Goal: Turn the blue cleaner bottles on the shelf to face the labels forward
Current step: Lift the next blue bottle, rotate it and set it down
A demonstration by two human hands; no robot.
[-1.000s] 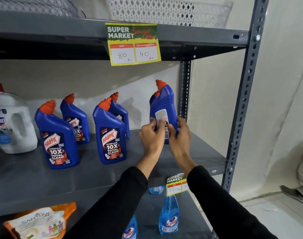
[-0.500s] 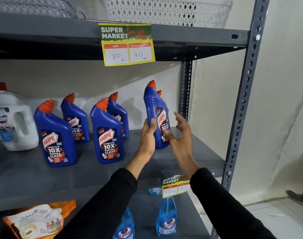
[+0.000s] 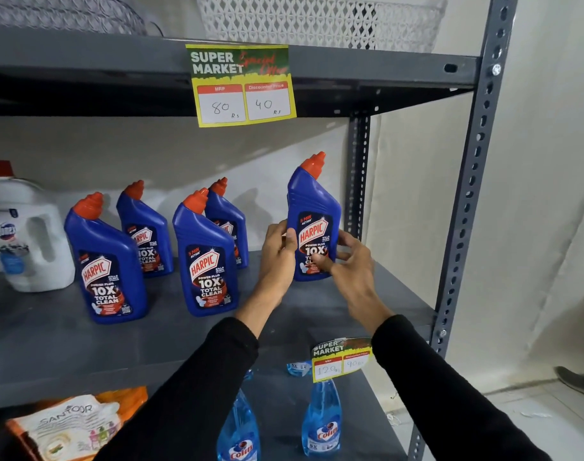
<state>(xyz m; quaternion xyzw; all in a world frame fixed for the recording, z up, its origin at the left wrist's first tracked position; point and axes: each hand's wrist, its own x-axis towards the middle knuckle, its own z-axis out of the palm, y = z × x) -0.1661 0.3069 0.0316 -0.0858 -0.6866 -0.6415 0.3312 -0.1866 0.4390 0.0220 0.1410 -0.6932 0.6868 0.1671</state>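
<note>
Several blue cleaner bottles with orange caps stand on the grey middle shelf [image 3: 67, 344]. The rightmost bottle [image 3: 312, 201] shows its front label to me and stands upright. My left hand [image 3: 279, 257] grips its left side with the thumb on the label. My right hand [image 3: 348, 264] holds its right side, thumb pressed on the lower label. To the left, two front bottles [image 3: 106, 261] [image 3: 205, 257] and two rear bottles [image 3: 146, 234] [image 3: 229, 221] all show their labels forward.
A white jug [image 3: 28, 237] stands at the shelf's far left. A yellow price tag [image 3: 242, 84] hangs from the upper shelf, a white basket [image 3: 317, 21] above it. The grey upright post [image 3: 470, 194] borders the right. Light-blue spray bottles [image 3: 322, 420] and an orange pack [image 3: 67, 427] sit below.
The rightmost bottle has been turned from showing its back label to showing its front label. My right hand, open half a second ago, has closed onto the bottle's right side.
</note>
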